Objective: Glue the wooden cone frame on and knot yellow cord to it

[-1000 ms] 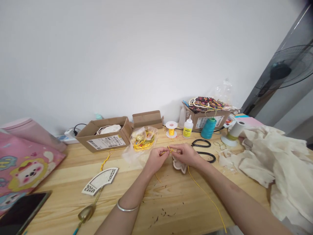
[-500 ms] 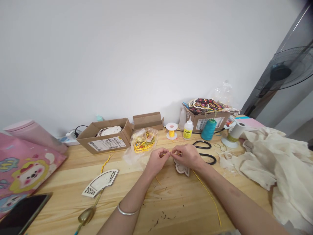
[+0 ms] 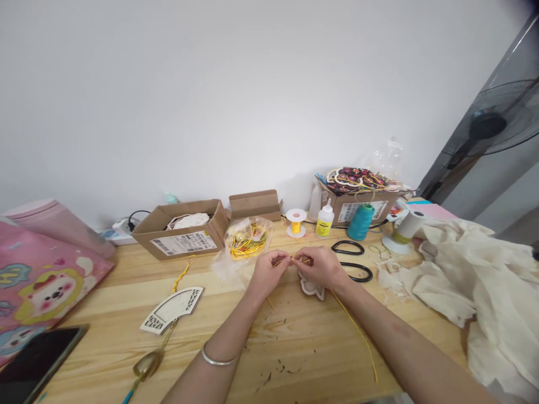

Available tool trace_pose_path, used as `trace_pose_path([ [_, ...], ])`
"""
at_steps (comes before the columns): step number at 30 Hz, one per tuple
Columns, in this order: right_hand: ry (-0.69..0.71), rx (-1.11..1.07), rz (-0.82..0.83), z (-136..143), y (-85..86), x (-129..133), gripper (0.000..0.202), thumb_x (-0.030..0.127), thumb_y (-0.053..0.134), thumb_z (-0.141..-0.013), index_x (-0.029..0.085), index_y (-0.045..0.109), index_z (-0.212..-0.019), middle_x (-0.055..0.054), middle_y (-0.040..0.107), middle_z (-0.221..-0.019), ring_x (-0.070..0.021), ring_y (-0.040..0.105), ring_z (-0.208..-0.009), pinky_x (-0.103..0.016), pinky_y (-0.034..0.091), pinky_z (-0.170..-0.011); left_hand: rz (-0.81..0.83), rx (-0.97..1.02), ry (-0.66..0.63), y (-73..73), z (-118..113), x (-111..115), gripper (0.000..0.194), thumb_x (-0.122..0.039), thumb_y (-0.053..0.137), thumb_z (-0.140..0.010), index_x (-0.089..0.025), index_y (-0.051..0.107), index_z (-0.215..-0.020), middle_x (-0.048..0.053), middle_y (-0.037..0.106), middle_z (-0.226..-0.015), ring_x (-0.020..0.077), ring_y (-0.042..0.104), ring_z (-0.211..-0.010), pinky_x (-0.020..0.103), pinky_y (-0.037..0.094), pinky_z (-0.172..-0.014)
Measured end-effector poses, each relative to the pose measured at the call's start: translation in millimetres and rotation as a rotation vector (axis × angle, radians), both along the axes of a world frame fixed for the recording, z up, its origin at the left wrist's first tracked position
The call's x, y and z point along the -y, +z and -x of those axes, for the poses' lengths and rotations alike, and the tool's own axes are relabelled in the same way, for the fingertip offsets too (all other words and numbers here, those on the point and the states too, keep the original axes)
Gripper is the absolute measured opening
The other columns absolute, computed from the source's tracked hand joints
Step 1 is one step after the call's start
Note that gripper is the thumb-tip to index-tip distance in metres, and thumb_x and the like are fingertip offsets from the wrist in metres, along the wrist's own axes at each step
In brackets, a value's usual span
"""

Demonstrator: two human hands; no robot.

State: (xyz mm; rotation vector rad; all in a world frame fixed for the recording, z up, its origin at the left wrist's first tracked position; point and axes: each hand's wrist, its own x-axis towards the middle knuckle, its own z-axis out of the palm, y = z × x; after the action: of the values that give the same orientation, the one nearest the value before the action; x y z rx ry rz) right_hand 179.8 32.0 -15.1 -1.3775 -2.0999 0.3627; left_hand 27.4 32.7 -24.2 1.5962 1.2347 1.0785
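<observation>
Above the middle of the table, my left hand [image 3: 270, 273] and my right hand [image 3: 319, 265] meet fingertip to fingertip. Both pinch a thin yellow cord [image 3: 355, 324], whose long tail runs out under my right wrist to the lower right. A short end of cord also shows below my left hand. Beneath my right hand lies a pale wooden cut-out piece [image 3: 312, 288], partly covered by the fingers. Black-handled scissors [image 3: 357, 271] lie just right of it, their blades hidden by my hand. The exact shape of the cord at my fingertips is too small to make out.
A glue bottle [image 3: 324, 220], a yellow cord spool [image 3: 296, 224] and a teal thread cone [image 3: 360, 221] stand behind my hands. Cardboard boxes [image 3: 185, 244] line the wall. Cream cloth [image 3: 488, 264] is heaped right. A fan-shaped wooden pendant [image 3: 173, 310] and a phone [image 3: 40, 359] lie left.
My hands stay pinched on the cord at nearly the same spot, with the fingertips shifted very slightly. The view has tilted a little.
</observation>
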Motion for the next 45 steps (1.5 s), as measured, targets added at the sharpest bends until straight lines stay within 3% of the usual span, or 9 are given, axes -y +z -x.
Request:
trace_pose_path([
  [7,0.091,0.015,-0.044,-2,4.1,1,0.015,0.025,0.051,-0.072,0.024,0.065,-0.078,0.0,0.065,-0.073,-0.01,0.054,-0.062,-0.02,0.033,-0.054,-0.015,0.003,0.049,-0.2,0,-1,0.015,-0.025,0.054,-0.065,-0.013,0.061,-0.072,0.006,0.065,-0.076,0.0155,0.059,-0.073,0.027,0.044,-0.07],
  [23,0.074,0.107,-0.022,-1,2.8,0,0.02,0.027,0.046,-0.075,0.025,0.065,-0.084,0.001,0.064,-0.072,-0.0094,0.054,-0.062,-0.02,0.031,-0.053,-0.054,-0.097,0.059,-2.4,2,-3,0.015,-0.022,0.052,-0.066,-0.014,0.062,-0.073,0.005,0.065,-0.077,0.0153,0.058,-0.074,0.028,0.044,-0.071],
  [30,0.06,0.118,-0.018,0,4.3,0,0.021,0.028,0.046,-0.076,0.024,0.065,-0.084,0.0,0.065,-0.074,-0.0099,0.054,-0.063,-0.02,0.032,-0.054,-0.055,-0.077,0.045,0.6,2,-1,0.016,-0.021,0.052,-0.066,-0.013,0.062,-0.076,0.006,0.065,-0.079,0.0156,0.058,-0.076,0.028,0.044,-0.073],
  [37,0.061,0.113,-0.028,-1,0.3,-1,0.022,0.028,0.045,-0.076,0.025,0.064,-0.086,0.001,0.065,-0.073,-0.0095,0.053,-0.061,-0.02,0.03,-0.052,-0.056,-0.028,0.029,-5.8,3,-4,0.014,-0.021,0.054,-0.065,-0.014,0.062,-0.075,0.005,0.065,-0.078,0.0155,0.058,-0.076,0.028,0.044,-0.073],
  [41,0.074,0.046,0.009,-1,-4.5,-3,0.024,0.031,0.044,-0.077,0.025,0.065,-0.086,0.0,0.065,-0.072,-0.0102,0.053,-0.059,-0.02,0.031,-0.05,-0.042,0.008,0.0,-6.8,1,-4,0.013,-0.022,0.056,-0.063,-0.015,0.061,-0.074,0.005,0.065,-0.077,0.0153,0.059,-0.074,0.028,0.045,-0.07],
  [45,0.088,-0.171,0.122,-1,-14.2,-8,0.025,0.033,0.047,-0.074,0.022,0.066,-0.086,-0.001,0.066,-0.076,-0.0112,0.052,-0.059,-0.02,0.034,-0.05,0.025,0.087,-0.029,-1.4,-1,0,0.018,-0.023,0.057,-0.063,-0.014,0.055,-0.079,0.005,0.064,-0.075,0.0141,0.059,-0.071,0.026,0.046,-0.065],
])
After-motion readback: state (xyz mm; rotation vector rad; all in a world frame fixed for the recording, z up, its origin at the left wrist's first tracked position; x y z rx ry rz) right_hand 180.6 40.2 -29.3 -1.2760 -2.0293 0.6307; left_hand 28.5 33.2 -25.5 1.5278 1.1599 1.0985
